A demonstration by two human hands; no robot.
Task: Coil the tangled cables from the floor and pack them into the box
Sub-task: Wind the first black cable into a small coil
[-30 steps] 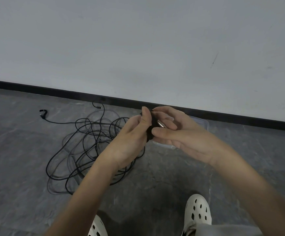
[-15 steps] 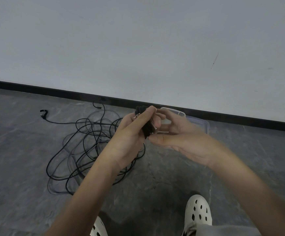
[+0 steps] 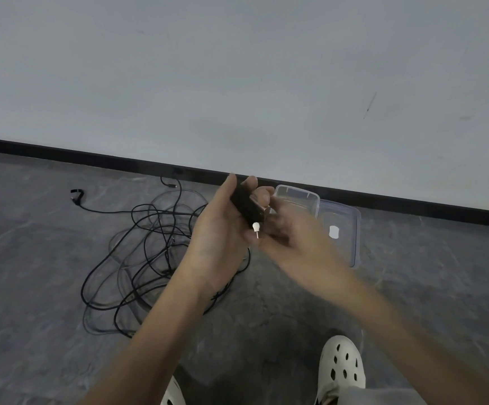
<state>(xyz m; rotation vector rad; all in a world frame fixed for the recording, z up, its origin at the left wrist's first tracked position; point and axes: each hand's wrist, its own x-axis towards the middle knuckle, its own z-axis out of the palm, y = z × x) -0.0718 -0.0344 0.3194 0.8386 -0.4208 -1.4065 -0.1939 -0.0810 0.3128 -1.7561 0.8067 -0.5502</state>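
Note:
My left hand [image 3: 218, 229] grips a small black coiled cable bundle [image 3: 244, 204] between thumb and fingers, held up over the floor. A white plug [image 3: 256, 228] with a metal tip sticks out at the bundle's lower end. My right hand [image 3: 294, 239] is motion-blurred just right of and below the bundle, its fingertips at the plug end; its grasp cannot be made out. A tangle of black cables [image 3: 150, 252] lies on the grey floor to the left, partly hidden by my left forearm. A clear plastic box [image 3: 351, 229] sits on the floor behind my right hand.
A clear lid or second tray [image 3: 296, 195] lies against the box's left side by the black skirting [image 3: 62, 152]. One cable end with a black connector [image 3: 77, 195] trails off left. My white clogs [image 3: 342, 366] stand at the bottom.
My left hand has tilted the bundle so the white plug now points down. My right hand has slid right and lower, blurring, and more of the box shows.

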